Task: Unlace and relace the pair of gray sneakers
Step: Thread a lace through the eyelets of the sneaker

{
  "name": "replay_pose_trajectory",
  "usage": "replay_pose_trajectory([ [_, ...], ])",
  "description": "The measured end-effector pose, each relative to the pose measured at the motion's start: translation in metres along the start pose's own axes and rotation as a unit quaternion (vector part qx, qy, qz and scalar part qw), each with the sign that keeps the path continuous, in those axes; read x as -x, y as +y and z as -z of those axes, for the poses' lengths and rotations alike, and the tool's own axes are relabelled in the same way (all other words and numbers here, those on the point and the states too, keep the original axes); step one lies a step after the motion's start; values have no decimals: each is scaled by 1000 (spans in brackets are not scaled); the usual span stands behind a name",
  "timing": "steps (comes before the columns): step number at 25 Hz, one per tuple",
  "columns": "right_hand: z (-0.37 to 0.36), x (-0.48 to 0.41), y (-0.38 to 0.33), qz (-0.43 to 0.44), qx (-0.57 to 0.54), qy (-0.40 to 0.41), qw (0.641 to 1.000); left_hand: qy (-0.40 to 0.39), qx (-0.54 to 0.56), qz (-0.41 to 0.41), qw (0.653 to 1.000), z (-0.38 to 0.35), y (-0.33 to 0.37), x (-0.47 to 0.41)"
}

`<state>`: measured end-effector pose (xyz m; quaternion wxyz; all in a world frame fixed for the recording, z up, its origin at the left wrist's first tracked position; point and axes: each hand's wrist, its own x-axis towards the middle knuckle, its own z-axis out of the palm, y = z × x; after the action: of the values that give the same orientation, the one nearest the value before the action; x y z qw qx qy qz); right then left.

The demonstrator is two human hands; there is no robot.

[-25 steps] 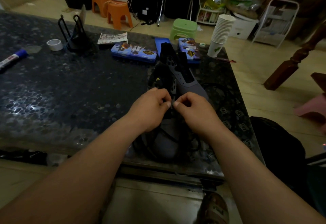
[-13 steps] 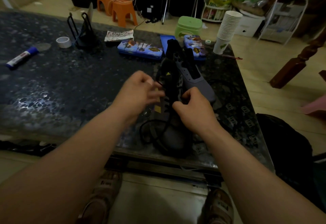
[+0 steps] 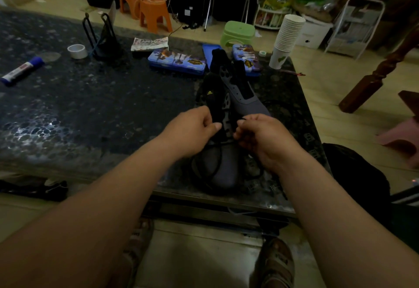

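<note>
Head view: at the table's (image 3: 90,111) near right edge, the sneaker (image 3: 224,172) lies toe toward the person, its long axis running away. The left hand (image 3: 192,129) pinches its tongue side and the right hand (image 3: 260,133) pinches the lace (image 3: 218,161). The second sneaker (image 3: 247,104) lies just beyond.

Near sneaker (image 3: 224,172): on table (image 3: 90,106), front edge.
Far sneaker (image 3: 246,103): 1 o'clock, just beside.
Lace (image 3: 218,162): over near sneaker's toe.
Cups (image 3: 286,40): 1 o'clock, behind.
Marker (image 3: 21,71): 10 o'clock.
</note>
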<state>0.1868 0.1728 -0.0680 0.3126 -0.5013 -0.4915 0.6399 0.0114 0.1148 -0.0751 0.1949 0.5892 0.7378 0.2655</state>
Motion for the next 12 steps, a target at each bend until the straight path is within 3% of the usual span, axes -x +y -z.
replay_pose_trajectory([
  [3, 7, -4, -19, -59, -272, 3, 961, -29, 81, 26, 996, -1, -2, -2],
  [5, 18, -3, -28, -50, -269, 24, 962, -30, 185, 65, 980, -1, -5, -2],
  [7, 22, 2, -27, 0, -52, 47, 998, -36, 274, 91, 957, -2, -6, -4],
  [8, 17, 4, -22, 25, 89, 37, 995, -51, 298, 93, 949, -4, -6, -4],
  [10, 2, 4, -8, 57, 276, -1, 960, -83, 320, 97, 939, -6, -2, -1],
  [12, -9, 1, -1, 83, 357, 16, 930, -75, 377, 122, 915, -3, 1, 1],
])
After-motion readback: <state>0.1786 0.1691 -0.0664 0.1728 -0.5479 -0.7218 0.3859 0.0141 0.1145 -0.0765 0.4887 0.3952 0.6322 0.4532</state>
